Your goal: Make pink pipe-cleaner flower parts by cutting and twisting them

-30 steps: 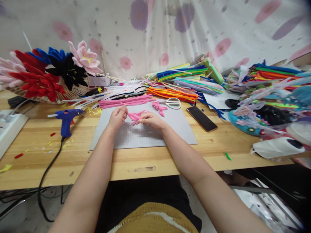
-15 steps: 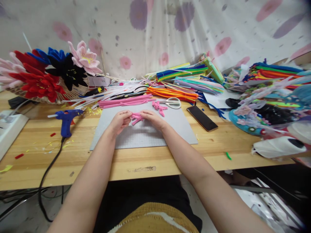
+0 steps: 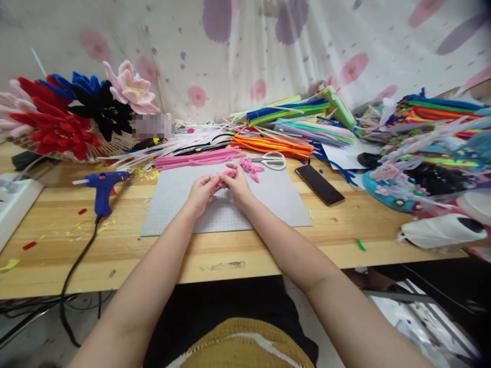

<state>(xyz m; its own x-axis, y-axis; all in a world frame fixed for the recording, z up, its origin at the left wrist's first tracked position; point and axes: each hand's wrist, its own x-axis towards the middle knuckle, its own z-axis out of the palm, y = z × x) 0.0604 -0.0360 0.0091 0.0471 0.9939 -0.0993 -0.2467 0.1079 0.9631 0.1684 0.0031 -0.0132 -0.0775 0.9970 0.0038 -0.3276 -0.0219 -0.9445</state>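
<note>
Between my two hands, above the grey cutting mat [image 3: 172,204], is a bent piece of pink pipe cleaner [image 3: 226,179]. My left hand [image 3: 202,193] pinches its left end, fingers closed. My right hand [image 3: 240,185] grips its right side with the thumb, and one finger sticks out to the upper left. The fingers cover much of the piece. Just beyond my right hand lies a twisted pink pipe cleaner shape [image 3: 251,168], touching or close to white-handled scissors [image 3: 273,160]. A bundle of straight pink pipe cleaners [image 3: 195,158] rests along the mat's back edge.
A blue glue gun [image 3: 103,191] with a black cord stands on the left, near a white power strip [image 3: 17,204]. Fuzzy flowers [image 3: 61,133] fill the back left. A phone [image 3: 319,184] lies right of the mat. Orange pipe cleaners [image 3: 272,147] and other coloured bundles line the back.
My hands have come closer together, the left one moving right. The pink piece is more covered by fingers, and my right hand is turned more upright with a finger lifted.
</note>
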